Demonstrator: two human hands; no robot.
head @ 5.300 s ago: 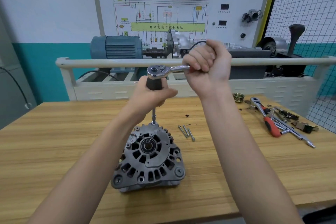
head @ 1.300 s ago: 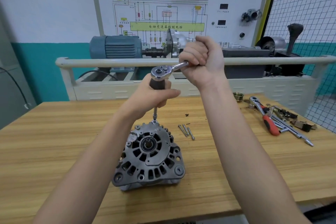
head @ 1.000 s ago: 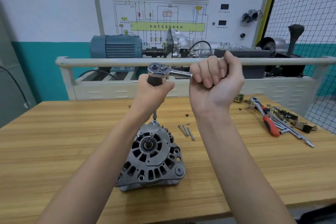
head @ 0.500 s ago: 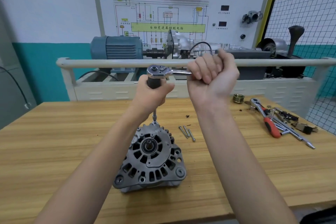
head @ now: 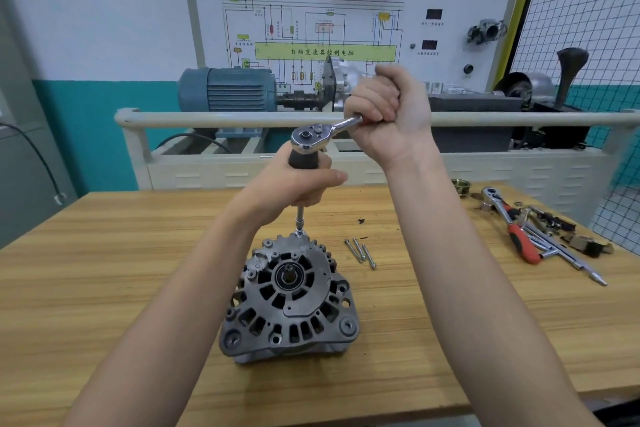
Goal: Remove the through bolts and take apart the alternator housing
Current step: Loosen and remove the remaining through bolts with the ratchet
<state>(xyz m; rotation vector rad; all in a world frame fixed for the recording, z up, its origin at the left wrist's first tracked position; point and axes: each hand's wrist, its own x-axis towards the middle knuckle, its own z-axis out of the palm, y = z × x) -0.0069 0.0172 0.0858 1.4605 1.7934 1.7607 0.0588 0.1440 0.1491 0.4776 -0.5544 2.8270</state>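
- While both forearms reach forward over the near edge of the bench [head: 104, 288], the alternator [head: 289, 302] sits on the wood between them, its vented end face turned up and tilted toward the camera.
- At the far rim of the housing, the socket end of a thin extension [head: 299, 218] stands upright and meets a bolt head there.
- Just right of the alternator, three loose bolts [head: 360, 251] lie side by side on the bench, apart from the housing.
- The left hand [head: 298, 184] is closed around the dark grip on the extension's upper part, directly under the ratchet head.
- The ratchet [head: 320, 133] sits on top of the extension, with its chrome handle angled up and to the right.
- The right hand [head: 388, 114] is clenched in a full fist around that handle.
- Further right on the bench lie a red-handled ratchet [head: 516, 232], other small tools and a brass fitting [head: 460, 185].
- Behind the bench stand a railed trainer stand with a blue motor [head: 225, 90] and a wiring-diagram board [head: 311, 28].
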